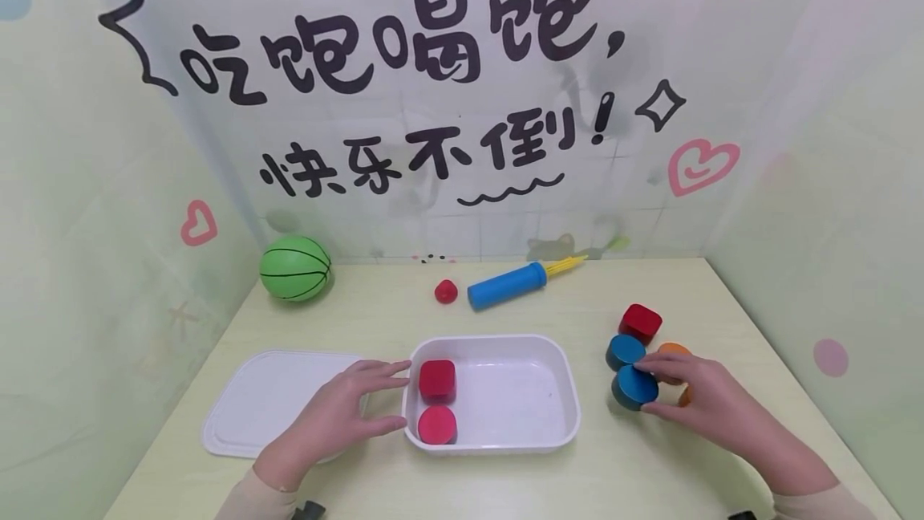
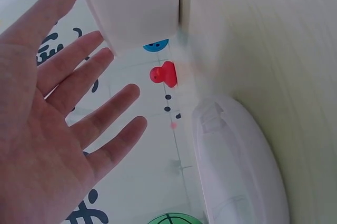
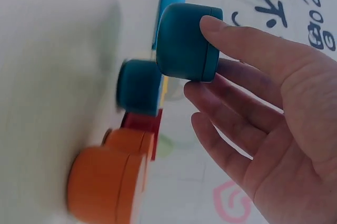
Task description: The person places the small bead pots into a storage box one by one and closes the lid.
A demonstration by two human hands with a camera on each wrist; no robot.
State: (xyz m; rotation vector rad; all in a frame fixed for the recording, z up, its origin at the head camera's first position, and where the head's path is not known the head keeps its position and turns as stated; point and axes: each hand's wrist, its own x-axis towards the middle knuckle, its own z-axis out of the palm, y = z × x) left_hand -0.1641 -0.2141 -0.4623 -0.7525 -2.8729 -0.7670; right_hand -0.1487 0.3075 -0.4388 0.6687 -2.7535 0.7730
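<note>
My right hand (image 1: 711,408) pinches a round blue container (image 1: 635,388) between thumb and fingers, at the right of the table. In the right wrist view the held blue container (image 3: 187,42) looks raised off the surface. A second blue container (image 1: 625,352) stands just behind it. My left hand (image 1: 339,408) touches or nearly touches the left rim of a white tray (image 1: 505,449), its fingers spread and holding nothing. Inside the tray's left side are a red square container (image 1: 437,381) and a red round one (image 1: 437,425).
A dark red container (image 1: 640,322) and orange ones (image 1: 674,349) stand by the right hand. The white lid (image 1: 253,404) lies left of the tray. Along the back are a green ball (image 1: 295,268), a small red object (image 1: 446,291) and a blue pump (image 1: 508,286).
</note>
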